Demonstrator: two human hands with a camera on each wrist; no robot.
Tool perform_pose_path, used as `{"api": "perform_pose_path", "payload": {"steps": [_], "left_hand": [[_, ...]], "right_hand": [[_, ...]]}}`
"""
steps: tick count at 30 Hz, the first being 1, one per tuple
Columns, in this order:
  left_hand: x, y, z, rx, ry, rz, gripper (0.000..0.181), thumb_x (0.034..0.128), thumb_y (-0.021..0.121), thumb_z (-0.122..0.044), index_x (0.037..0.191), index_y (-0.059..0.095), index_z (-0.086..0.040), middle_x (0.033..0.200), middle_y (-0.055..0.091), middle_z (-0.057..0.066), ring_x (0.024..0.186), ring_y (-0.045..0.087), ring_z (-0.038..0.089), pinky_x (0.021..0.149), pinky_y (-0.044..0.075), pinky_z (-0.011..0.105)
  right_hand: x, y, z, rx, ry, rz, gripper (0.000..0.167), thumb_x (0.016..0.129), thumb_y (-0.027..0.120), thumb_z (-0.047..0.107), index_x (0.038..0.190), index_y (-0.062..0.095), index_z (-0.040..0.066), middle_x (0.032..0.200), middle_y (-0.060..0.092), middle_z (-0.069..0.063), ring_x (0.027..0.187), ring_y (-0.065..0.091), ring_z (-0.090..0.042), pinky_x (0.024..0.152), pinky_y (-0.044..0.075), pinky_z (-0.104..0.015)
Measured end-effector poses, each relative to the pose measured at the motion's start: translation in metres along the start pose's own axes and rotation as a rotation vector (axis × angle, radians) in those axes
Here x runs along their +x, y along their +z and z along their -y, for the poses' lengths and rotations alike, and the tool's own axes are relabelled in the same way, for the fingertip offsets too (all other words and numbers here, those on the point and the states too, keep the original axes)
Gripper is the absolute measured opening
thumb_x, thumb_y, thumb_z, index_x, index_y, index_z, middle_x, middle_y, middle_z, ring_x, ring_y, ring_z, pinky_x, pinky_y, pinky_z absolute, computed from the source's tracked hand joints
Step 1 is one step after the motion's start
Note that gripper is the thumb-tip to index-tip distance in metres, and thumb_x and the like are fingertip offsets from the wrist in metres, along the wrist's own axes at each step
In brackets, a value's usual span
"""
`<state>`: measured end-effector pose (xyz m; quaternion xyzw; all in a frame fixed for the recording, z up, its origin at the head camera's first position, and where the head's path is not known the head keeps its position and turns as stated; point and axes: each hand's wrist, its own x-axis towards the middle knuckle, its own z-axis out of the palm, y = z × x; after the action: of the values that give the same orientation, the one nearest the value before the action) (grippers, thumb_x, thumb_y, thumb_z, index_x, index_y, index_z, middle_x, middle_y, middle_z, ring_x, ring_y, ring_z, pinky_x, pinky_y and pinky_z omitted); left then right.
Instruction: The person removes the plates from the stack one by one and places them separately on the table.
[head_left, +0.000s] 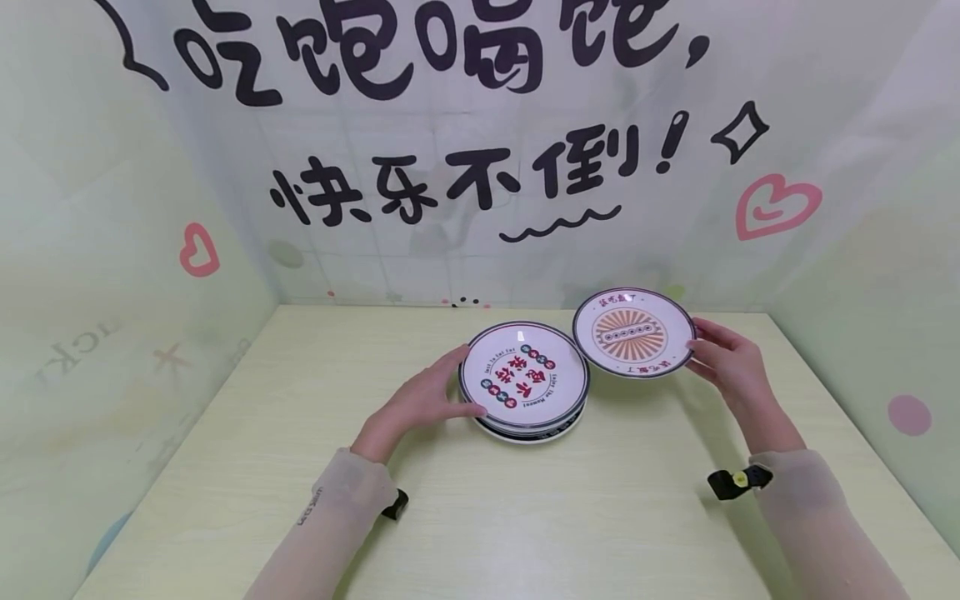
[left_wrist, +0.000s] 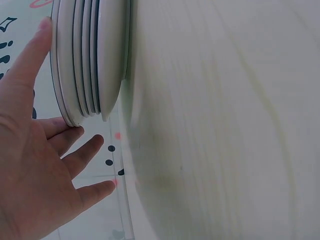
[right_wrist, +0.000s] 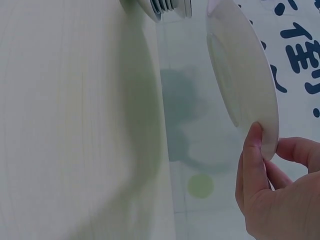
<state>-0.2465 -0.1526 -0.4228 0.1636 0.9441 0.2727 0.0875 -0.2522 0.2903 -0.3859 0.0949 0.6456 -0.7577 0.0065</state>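
Above the table at right, my right hand [head_left: 729, 360] pinches the rim of a white plate [head_left: 630, 333] with an orange sunburst print. Seen in the right wrist view, the thumb and fingers [right_wrist: 254, 155] take its edge from both faces, and the raised plate [right_wrist: 250, 75] stands clear of the table. Beside it on the table rests a stack of several plates [head_left: 525, 375], the top one printed with red characters. My left hand [head_left: 431, 392] touches the stack's left rim with thumb and a finger; its other fingers [left_wrist: 82, 157] spread straight, off the plates [left_wrist: 90, 60].
The pale wood-grain table [head_left: 300, 450] runs back to a printed backdrop [head_left: 420, 267] with large black characters. Side panels [head_left: 900, 350] stand at left and right. A black wrist strap [head_left: 738, 481] sits at the right sleeve.
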Motion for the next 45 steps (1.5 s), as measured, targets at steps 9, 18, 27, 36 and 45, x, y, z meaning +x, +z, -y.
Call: {"api": "perform_pose_path", "payload": {"steps": [9, 18, 27, 36, 45], "left_hand": [[0.001, 0.001, 0.001, -0.003, 0.001, -0.006, 0.113, 0.0751, 0.077, -0.064, 0.161, 0.018, -0.02, 0.168, 0.021, 0.004, 0.154, 0.022, 0.029, 0.125, 0.026, 0.052], [0.003, 0.002, 0.002, 0.005, 0.007, -0.01, 0.114, 0.0748, 0.076, -0.065, 0.161, 0.017, -0.021, 0.168, 0.02, 0.003, 0.154, 0.022, 0.028, 0.125, 0.026, 0.051], [0.003, 0.003, 0.003, 0.007, 0.01, -0.014, 0.114, 0.0751, 0.077, -0.064, 0.161, 0.017, -0.019, 0.168, 0.02, 0.004, 0.154, 0.022, 0.028, 0.125, 0.026, 0.052], [0.003, 0.003, 0.004, 0.011, 0.005, -0.016, 0.113, 0.0755, 0.077, -0.063, 0.161, 0.017, -0.019, 0.168, 0.02, 0.004, 0.154, 0.022, 0.029, 0.125, 0.026, 0.052], [0.002, 0.004, 0.003, 0.012, 0.0, -0.009, 0.114, 0.0753, 0.077, -0.064, 0.161, 0.017, -0.02, 0.168, 0.02, 0.003, 0.154, 0.022, 0.028, 0.125, 0.026, 0.052]], "right_hand": [[0.002, -0.008, 0.001, -0.021, 0.007, -0.018, 0.068, 0.096, 0.063, 0.005, 0.156, 0.03, 0.004, 0.105, 0.058, 0.011, 0.081, 0.067, 0.0, 0.072, 0.061, -0.016], [0.0, -0.013, 0.004, 0.022, 0.008, -0.034, 0.07, 0.095, 0.064, 0.003, 0.156, 0.03, 0.004, 0.102, 0.061, 0.012, 0.079, 0.067, -0.001, 0.07, 0.061, -0.017], [0.001, -0.019, 0.003, 0.075, 0.019, -0.054, 0.072, 0.093, 0.065, 0.001, 0.156, 0.029, 0.005, 0.102, 0.062, 0.01, 0.079, 0.067, -0.003, 0.07, 0.062, -0.019], [-0.002, -0.027, 0.003, 0.12, -0.004, -0.05, 0.071, 0.093, 0.064, 0.0, 0.156, 0.032, 0.006, 0.096, 0.067, 0.011, 0.079, 0.069, -0.004, 0.07, 0.062, -0.02], [-0.001, -0.038, -0.002, 0.168, -0.013, -0.07, 0.043, 0.092, 0.065, -0.003, 0.13, 0.064, 0.018, 0.088, 0.072, 0.011, 0.076, 0.07, -0.005, 0.068, 0.063, -0.021]]}}
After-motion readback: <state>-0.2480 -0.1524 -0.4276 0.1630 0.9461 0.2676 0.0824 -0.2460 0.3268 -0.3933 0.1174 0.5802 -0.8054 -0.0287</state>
